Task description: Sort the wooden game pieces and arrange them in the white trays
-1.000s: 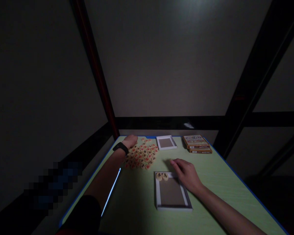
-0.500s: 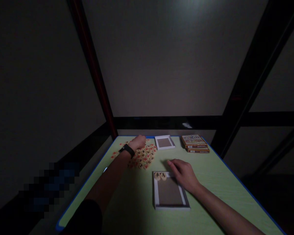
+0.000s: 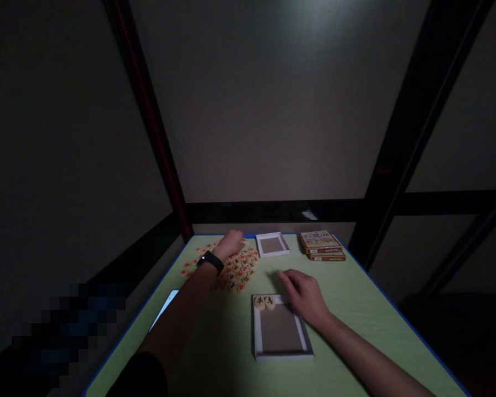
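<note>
My left hand (image 3: 230,244), with a black watch on its wrist, reaches to the far side of a spread of round Chinese chess pieces (image 3: 242,271). Its fingers curl down, and whatever they hold is hidden. My right hand (image 3: 307,296) rests loosely closed over the upper right corner of a shallow open box (image 3: 255,331); its palm is out of sight. Two pieces marked in black, the first piece (image 3: 259,302) and the second piece (image 3: 270,302), lie side by side in the box's upper left corner. The scattered pieces carry red or black characters.
Another shallow white box part (image 3: 287,252) stands at the table's far edge. To its right are stacked printed boxes (image 3: 321,242). A lit phone (image 3: 164,309) lies by the left edge, partly behind my left forearm. The green table (image 3: 367,325) has a blue rim, and a wall rises behind it.
The view has shifted slightly, and more of the phone shows beside my left forearm. My left hand stays at the far pieces; my right hand stays by the near box.
</note>
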Motion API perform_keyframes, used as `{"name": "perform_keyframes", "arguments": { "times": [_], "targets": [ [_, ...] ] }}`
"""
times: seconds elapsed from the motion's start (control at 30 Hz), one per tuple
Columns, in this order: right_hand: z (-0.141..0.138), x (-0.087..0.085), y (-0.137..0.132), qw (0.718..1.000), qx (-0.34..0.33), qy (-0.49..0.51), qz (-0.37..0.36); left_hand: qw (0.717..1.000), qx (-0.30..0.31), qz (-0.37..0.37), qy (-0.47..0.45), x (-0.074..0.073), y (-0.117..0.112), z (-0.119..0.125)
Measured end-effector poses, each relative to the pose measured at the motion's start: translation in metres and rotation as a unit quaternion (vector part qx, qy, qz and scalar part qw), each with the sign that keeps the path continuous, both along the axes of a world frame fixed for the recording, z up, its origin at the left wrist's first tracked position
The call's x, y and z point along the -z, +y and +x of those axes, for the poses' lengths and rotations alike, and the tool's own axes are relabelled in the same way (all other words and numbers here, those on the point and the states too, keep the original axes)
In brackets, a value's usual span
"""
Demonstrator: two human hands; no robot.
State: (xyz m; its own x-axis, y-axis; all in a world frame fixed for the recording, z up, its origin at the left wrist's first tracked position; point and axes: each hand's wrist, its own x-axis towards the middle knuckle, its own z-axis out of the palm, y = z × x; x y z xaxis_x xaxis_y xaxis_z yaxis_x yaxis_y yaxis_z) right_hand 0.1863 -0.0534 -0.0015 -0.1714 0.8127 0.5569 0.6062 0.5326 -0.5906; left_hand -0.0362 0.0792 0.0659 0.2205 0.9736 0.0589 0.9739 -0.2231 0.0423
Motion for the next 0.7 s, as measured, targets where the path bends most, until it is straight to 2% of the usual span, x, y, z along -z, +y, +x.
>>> {"name": "perform_keyframes", "arguments": {
  "times": [0.1,0.17,0.2,0.3,0.4,0.57,0.7],
  "targets": [
    [0.001,0.001,0.001,0.998,0.014,0.052,0.033,0.999,-0.004,0.036,-0.04,-0.011,-0.02,0.021],
    [0.001,0.001,0.001,0.995,0.002,0.08,0.056,0.996,-0.003,0.049,-0.072,-0.015,-0.041,0.038],
    [0.0,0.001,0.001,0.994,-0.009,0.089,0.065,0.991,0.006,0.053,-0.122,-0.015,-0.053,0.047],
    [-0.004,0.002,-0.003,0.991,-0.036,0.091,0.091,0.976,0.032,0.042,-0.213,-0.01,-0.092,0.066],
    [-0.006,0.002,-0.008,0.99,-0.046,0.06,0.115,0.952,0.032,0.023,-0.303,0.0,-0.122,0.074],
    [-0.008,0.003,-0.014,0.99,-0.038,0.042,0.127,0.914,-0.026,0.031,-0.404,0.018,-0.14,0.073],
    [-0.01,0.004,-0.014,0.992,-0.04,0.036,0.112,0.884,-0.024,0.025,-0.467,0.025,-0.143,0.067]
  ]
}}
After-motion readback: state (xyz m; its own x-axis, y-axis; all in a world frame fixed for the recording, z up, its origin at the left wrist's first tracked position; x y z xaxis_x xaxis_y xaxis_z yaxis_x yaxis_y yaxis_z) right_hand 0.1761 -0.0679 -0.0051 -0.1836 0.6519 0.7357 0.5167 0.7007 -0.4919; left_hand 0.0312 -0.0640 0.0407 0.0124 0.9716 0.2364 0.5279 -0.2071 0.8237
